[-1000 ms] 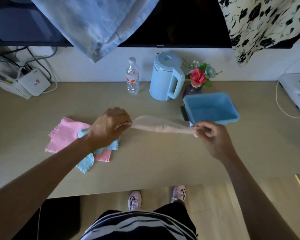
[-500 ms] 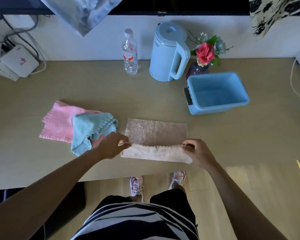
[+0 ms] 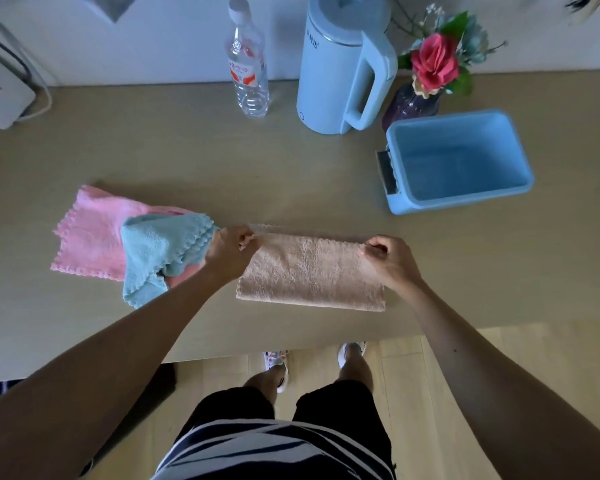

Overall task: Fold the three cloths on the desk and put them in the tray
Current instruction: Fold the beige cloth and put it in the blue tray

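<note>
Corners of the beige cloth (image 3: 312,271) are pinched by left hand (image 3: 230,252) and right hand (image 3: 388,259); bare desk (image 3: 291,181) lies beyond both.

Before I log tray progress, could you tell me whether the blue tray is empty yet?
Empty: the blue tray shows only its bare floor, and all three cloths lie on the desk.

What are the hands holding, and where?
Both hands, left and right, pinch the beige fluffy cloth by its two far corners, folded in half on the desk.
</note>
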Available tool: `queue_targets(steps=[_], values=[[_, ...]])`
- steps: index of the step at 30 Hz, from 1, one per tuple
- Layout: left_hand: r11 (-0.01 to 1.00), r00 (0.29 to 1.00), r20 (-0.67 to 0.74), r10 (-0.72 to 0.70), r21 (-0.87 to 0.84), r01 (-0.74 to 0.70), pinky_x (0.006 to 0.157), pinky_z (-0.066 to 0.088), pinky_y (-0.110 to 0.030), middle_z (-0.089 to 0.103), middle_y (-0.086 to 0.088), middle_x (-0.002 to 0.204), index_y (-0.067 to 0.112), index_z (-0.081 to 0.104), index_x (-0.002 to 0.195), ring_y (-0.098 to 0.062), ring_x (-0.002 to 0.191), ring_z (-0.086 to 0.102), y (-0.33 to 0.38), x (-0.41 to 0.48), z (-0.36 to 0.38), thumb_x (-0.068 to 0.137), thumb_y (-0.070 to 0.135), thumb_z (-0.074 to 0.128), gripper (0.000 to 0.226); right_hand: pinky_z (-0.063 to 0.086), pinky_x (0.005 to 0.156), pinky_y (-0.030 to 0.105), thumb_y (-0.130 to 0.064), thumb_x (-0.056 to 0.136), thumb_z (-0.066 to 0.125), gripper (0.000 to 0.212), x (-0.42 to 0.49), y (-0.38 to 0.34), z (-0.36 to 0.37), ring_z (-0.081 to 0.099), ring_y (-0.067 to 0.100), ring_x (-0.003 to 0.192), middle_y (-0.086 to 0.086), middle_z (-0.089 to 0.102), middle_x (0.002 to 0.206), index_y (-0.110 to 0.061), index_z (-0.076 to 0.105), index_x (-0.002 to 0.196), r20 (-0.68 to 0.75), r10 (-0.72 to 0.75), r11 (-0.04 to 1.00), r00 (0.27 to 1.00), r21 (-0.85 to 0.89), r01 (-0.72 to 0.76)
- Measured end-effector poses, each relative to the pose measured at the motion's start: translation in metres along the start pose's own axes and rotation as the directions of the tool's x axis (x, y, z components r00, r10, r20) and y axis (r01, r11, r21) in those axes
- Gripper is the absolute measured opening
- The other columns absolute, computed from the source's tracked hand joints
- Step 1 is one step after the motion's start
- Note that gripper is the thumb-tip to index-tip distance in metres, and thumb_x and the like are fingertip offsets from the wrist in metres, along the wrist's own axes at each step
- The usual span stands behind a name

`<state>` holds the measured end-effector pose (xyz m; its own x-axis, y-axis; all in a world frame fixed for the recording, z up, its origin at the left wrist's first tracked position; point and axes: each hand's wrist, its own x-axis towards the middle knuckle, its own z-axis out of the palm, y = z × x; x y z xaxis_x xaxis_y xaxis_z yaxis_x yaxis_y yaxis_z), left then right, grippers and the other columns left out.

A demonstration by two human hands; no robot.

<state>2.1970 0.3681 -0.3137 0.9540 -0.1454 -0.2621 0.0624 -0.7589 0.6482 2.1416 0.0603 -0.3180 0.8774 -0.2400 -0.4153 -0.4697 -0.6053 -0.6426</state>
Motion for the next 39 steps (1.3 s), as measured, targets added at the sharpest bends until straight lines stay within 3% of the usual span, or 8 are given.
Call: queue_targets(steps=[11, 14, 18, 20, 25, 32, 36, 39], values=[[0.999, 0.998, -0.057, -0.025, 0.042, 0.027, 0.051, 0.04, -0.027, 0.061, -0.009, 0.062, 0.01, 0.059, 0.069, -0.024, 0.053, 0.053, -0.017, 0.029, 0.008, 0.093, 0.02, 0.065, 0.026, 0.054, 0.076, 0.032, -0.014, 0.094, 0.064, 0.008, 0.028, -0.006, 0.003, 0.062, 0.016, 0.078, -0.006, 0.066, 0.081, -0.013, 0.068, 0.087, -0.043, -0.016, 1.0, 0.999, -0.007, 0.016], [0.989, 0.997, -0.075, 0.016, 0.149, -0.005, 0.053, 0.048, -0.031, 0.066, -0.009, 0.071, 0.007, 0.065, 0.084, -0.027, 0.06, 0.062, -0.017, 0.03, 0.011, 0.092, 0.018, 0.065, 0.014, 0.057, 0.086, 0.035, -0.019, 0.094, 0.066, 0.015, 0.028, -0.009, 0.006, 0.062, 0.016, 0.088, 0.0, 0.067, 0.098, -0.011, 0.064, 0.106, -0.105, -0.054, 0.998, 0.993, -0.03, 0.051], [0.876, 0.957, -0.18, 0.228, 0.467, -0.121, 0.067, 0.046, -0.034, 0.057, -0.01, 0.103, 0.013, 0.055, 0.109, -0.025, 0.089, 0.054, -0.011, 0.013, 0.016, 0.081, 0.015, 0.062, 0.029, 0.049, 0.091, 0.043, -0.028, 0.092, 0.067, 0.042, 0.01, -0.008, 0.016, 0.057, 0.028, 0.106, 0.011, 0.058, 0.117, -0.008, 0.054, 0.126, -0.251, -0.35, 0.888, 0.903, -0.397, 0.233], [0.82, 0.928, -0.096, 0.361, 0.507, -0.266, 0.082, 0.05, -0.042, 0.054, -0.01, 0.117, 0.015, 0.051, 0.12, -0.027, 0.104, 0.052, -0.002, -0.002, 0.03, 0.083, 0.018, 0.059, 0.038, 0.046, 0.096, 0.045, -0.031, 0.092, 0.066, 0.048, -0.002, -0.008, 0.031, 0.054, 0.03, 0.118, 0.012, 0.057, 0.127, -0.008, 0.052, 0.132, -0.172, -0.486, 0.799, 0.857, -0.485, 0.356], [0.846, 0.946, 0.141, 0.293, 0.423, -0.325, 0.12, 0.028, -0.053, 0.029, -0.013, 0.162, 0.011, 0.033, 0.153, -0.034, 0.151, 0.023, 0.004, -0.045, 0.087, 0.097, 0.03, 0.053, 0.063, 0.016, 0.125, 0.051, -0.049, 0.098, 0.05, 0.08, -0.025, 0.013, 0.076, 0.009, 0.029, 0.156, 0.012, 0.011, 0.168, -0.011, 0.017, 0.16, 0.171, -0.454, 0.697, 0.874, -0.542, 0.468], [0.829, 0.952, 0.136, 0.273, 0.469, -0.305, 0.126, 0.007, -0.053, 0.006, -0.009, 0.169, 0.01, 0.012, 0.159, -0.032, 0.156, 0.0, -0.023, -0.061, 0.109, 0.1, 0.049, 0.037, 0.075, 0.015, 0.122, 0.058, -0.057, 0.097, 0.04, 0.079, -0.039, 0.047, 0.065, -0.002, 0.026, 0.157, 0.004, 0.001, 0.17, -0.02, 0.013, 0.161, 0.13, -0.319, 0.71, 0.939, -0.623, 0.328], [0.701, 0.894, 0.279, 0.351, 0.555, -0.448, 0.123, 0.011, -0.058, 0.004, -0.006, 0.169, 0.017, 0.011, 0.16, -0.034, 0.155, 0.0, -0.021, -0.018, 0.087, 0.101, 0.048, 0.034, 0.071, 0.024, 0.12, 0.052, -0.054, 0.097, 0.045, 0.075, -0.054, 0.04, 0.055, 0.018, 0.028, 0.154, 0.004, 0.018, 0.168, -0.019, 0.021, 0.159, 0.053, -0.265, 0.733, 0.963, -0.637, 0.238], [0.575, 0.893, 0.31, 0.326, 0.685, -0.448, 0.122, -0.008, -0.056, -0.007, -0.008, 0.168, 0.019, 0.004, 0.16, -0.035, 0.154, -0.008, -0.001, 0.028, 0.067, 0.102, 0.041, 0.036, 0.069, 0.04, 0.103, 0.045, -0.057, 0.091, 0.047, 0.073, -0.07, 0.02, 0.055, 0.049, 0.03, 0.126, 0.011, 0.043, 0.149, -0.015, 0.036, 0.149, 0.013, -0.251, 0.668, 0.968, -0.721, 0.183]])
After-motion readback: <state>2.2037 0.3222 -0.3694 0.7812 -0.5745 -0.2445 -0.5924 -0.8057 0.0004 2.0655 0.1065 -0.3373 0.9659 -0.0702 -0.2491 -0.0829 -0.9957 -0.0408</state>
